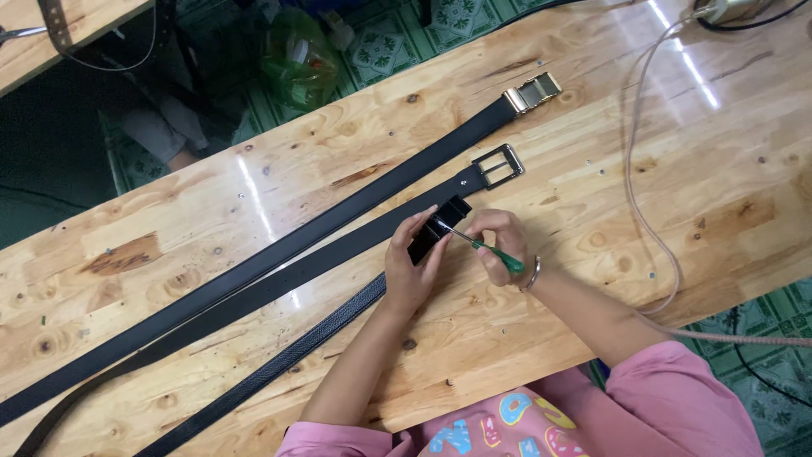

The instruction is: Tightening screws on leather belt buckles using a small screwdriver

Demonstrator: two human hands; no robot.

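Belt end (436,228) at frame centre gripped by left hand (412,264); right hand (501,244) holds green screwdriver (491,251) on it; buckle not yet fitted

A green translucent plastic bag (296,55) sits on the patterned green floor beyond the far edge of the wooden table, at the top of the frame. It is rounded and bulging, knotted or gathered near its top, with pale, indistinct contents showing through the film. A small whitish container (341,34) stands just beside it to the right; its shape is too blurred to tell more. No labels, signs or screens are visible anywhere on the table or the floor around it.
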